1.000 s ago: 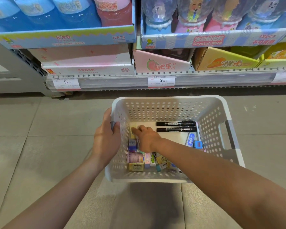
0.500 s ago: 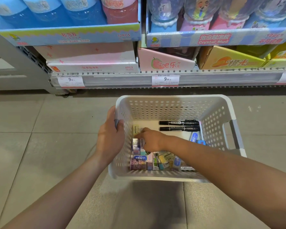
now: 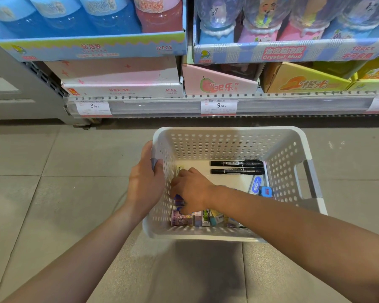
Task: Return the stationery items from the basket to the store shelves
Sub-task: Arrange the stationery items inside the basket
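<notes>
Tiled floor w/ perforated plastic basket [image 3: 228, 136]: left hand [image 3: 146, 184] grips rim, right hand [image 3: 193, 191] fingers curled, seemingly round small boxes [image 3: 182, 218].

Both bare forearms extend forward and down. The left hand [image 3: 146, 184] grips a white perforated plastic basket [image 3: 289, 154] at its left rim, thumb hooked over the edge. The right hand [image 3: 193, 190] reaches inside, knuckles up, fingers curled down among small packets, grasp hidden.
</notes>
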Available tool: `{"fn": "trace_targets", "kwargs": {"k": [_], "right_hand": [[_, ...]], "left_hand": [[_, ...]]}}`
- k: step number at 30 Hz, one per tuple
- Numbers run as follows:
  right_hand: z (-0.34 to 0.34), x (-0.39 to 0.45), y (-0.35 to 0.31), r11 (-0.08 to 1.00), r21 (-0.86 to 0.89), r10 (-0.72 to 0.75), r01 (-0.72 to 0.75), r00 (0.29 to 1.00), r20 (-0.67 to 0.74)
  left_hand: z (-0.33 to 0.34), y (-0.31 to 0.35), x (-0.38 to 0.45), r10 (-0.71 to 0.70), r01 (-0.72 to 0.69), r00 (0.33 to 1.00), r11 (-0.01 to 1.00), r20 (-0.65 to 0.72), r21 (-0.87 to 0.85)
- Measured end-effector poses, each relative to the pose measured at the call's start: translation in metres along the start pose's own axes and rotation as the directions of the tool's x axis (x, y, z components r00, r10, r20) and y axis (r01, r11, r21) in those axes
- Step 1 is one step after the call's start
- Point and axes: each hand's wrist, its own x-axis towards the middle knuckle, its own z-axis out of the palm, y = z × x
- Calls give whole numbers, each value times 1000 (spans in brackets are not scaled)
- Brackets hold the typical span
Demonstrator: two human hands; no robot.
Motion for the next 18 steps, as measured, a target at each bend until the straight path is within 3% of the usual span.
{"fn": "trace_targets", "kwargs": {"k": [6,12,18], "right_hand": [[11,-3,3,998,11,-57,56,989,136],[24,-3,-4,991,133,21,-35,994,104],[13,-4,2,940,312,75,-139,975,208]], "left_hand": [[0,-2,1,13,-13,1000,1000,11,13],[1,-4,3,15,-15,1000,1000,23,5],[1,-5,2,25,-25,999,1000,27,1]]}}
